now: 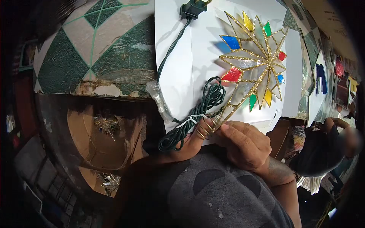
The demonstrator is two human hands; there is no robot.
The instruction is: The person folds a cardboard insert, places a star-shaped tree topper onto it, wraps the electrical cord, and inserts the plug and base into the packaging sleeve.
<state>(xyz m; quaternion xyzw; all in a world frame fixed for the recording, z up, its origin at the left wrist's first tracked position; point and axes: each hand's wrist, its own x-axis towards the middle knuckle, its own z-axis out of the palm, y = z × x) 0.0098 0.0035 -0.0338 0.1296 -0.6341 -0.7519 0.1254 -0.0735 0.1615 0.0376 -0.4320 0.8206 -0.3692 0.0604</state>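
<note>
Apparently, wire (201, 132) winding was underway: right hand (247, 144) pinched the star ornament (270, 59) at its tip; left hand (192, 146) bore loops, grip unclear; further turns required steady tension

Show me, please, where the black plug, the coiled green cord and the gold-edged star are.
Black plug (192, 10), head view: its body.
Coiled green cord (178, 133), head view: its lower loops.
Gold-edged star (269, 60), head view: its center.

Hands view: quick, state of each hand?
Left hand: at the gold wire coils, partly behind the bundled green cord; open or closed cannot be told.
Right hand: closed, pinching the star ornament's lower tip.
</note>
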